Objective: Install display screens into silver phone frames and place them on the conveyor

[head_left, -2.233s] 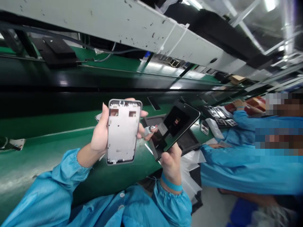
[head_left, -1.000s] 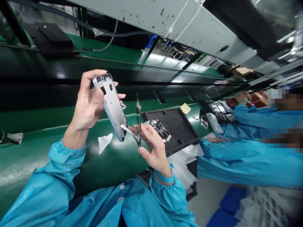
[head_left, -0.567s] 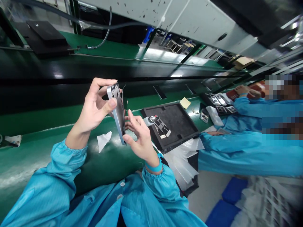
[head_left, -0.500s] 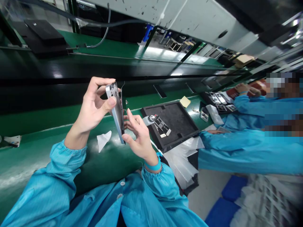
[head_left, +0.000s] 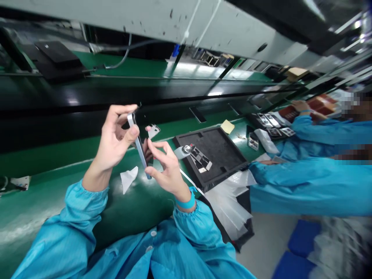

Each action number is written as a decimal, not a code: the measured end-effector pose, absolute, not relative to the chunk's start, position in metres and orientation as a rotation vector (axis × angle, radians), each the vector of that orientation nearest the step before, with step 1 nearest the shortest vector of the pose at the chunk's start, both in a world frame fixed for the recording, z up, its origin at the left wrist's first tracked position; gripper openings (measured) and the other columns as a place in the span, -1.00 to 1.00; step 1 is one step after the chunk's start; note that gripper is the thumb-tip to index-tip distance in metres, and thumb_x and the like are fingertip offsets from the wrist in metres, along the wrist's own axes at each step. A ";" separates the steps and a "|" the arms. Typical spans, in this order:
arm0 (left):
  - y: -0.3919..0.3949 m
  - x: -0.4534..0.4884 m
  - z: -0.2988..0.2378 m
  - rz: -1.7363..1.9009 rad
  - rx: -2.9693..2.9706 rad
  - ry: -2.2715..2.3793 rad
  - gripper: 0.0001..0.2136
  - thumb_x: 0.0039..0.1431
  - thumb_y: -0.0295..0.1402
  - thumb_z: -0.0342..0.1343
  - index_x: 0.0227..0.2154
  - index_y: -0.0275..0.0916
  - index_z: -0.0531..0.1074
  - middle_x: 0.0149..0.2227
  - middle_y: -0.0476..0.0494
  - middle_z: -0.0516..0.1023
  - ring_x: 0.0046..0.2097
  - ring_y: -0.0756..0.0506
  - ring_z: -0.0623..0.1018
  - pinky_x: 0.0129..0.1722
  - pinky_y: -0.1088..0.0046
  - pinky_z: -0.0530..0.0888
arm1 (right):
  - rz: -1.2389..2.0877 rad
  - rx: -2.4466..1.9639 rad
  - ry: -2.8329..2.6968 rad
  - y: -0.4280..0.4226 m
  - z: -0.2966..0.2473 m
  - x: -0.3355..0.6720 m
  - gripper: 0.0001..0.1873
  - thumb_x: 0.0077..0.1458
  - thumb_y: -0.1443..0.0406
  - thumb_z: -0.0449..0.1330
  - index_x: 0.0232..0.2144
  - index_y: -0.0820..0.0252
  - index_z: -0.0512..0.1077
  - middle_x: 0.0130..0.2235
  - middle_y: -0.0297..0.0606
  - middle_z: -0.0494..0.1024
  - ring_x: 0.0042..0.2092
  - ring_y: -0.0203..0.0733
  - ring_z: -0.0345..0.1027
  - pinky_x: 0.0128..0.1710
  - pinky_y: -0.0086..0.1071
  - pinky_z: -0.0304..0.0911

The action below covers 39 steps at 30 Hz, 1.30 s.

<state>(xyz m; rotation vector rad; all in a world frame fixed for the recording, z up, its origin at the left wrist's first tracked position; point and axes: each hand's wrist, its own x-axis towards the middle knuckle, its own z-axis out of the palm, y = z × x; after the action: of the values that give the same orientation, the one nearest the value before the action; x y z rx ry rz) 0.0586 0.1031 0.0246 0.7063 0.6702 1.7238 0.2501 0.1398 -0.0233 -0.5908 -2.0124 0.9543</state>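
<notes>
A smartphone [head_left: 140, 146] with a silver-blue edge and a dark glossy face is held up on its side edge above the green bench. My left hand [head_left: 114, 135] is closed around its upper end, with the thumb on the near side. My right hand [head_left: 168, 166] pinches the lower end, its fingers against the dark face and its thumb on the edge. Behind the phone, a pale phone part [head_left: 154, 131] lies on the bench. Below my hands is a torn white scrap of paper [head_left: 128, 179].
Right of my hands, a small metal-topped bottle [head_left: 183, 151] stands by a black foam tray [head_left: 221, 151] holding phone parts [head_left: 201, 158]. Clear plastic bags [head_left: 229, 197] drape below it. A yellow note [head_left: 227, 126] lies behind. Co-workers' blue sleeves [head_left: 302, 182] occupy the right side.
The dark screen, tilted away from the phone's body before, now sits against it. Both hands have shifted slightly left, and the pale part behind has come into view.
</notes>
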 end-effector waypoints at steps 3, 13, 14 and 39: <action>0.107 0.074 0.024 1.887 0.939 0.681 -0.43 0.10 -0.02 0.57 0.07 -0.13 0.52 0.12 -0.23 0.68 0.02 -0.25 0.76 -0.13 0.35 0.71 | 0.878 -0.563 -2.019 0.145 -0.036 0.245 -0.28 0.28 -0.17 0.40 0.31 0.05 0.59 0.20 0.03 0.43 0.13 0.15 0.50 0.25 0.15 0.50; 0.098 0.083 0.023 1.729 0.949 0.619 -0.29 0.31 0.39 0.10 -0.06 -0.24 0.63 -0.23 -0.29 0.76 -0.28 -0.25 0.76 -0.24 0.18 0.74 | 1.062 -0.577 -1.689 0.140 -0.008 0.234 -0.15 0.42 -0.31 0.09 0.48 0.02 0.35 0.22 0.07 0.53 -0.07 -0.01 0.59 -0.17 -0.18 0.60; 0.094 0.083 0.024 1.687 0.987 0.622 -0.29 0.32 0.38 0.09 -0.08 -0.26 0.65 -0.24 -0.30 0.76 -0.31 -0.26 0.76 -0.25 0.17 0.73 | 1.185 -0.584 -1.672 0.143 0.001 0.233 -0.15 0.41 -0.36 0.04 0.35 0.10 0.49 -0.07 -0.04 0.65 -0.29 -0.12 0.54 -0.38 -0.30 0.50; 0.119 0.060 0.042 2.064 0.644 0.800 -0.44 0.55 0.23 -0.17 -0.11 -0.17 0.44 -0.36 -0.23 0.73 -0.44 -0.20 0.71 -0.46 0.28 0.69 | 1.750 -0.479 -2.031 0.140 -0.034 0.246 -0.13 0.34 -0.45 -0.03 -0.42 0.17 0.48 -0.49 -0.28 0.54 -0.48 -0.23 0.41 -0.41 -0.34 0.40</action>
<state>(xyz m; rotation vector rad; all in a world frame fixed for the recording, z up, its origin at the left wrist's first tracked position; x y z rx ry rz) 0.0603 0.1186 0.0420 0.6444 0.7999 2.0636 0.2463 0.1398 -0.0340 -0.4792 -2.0314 1.7505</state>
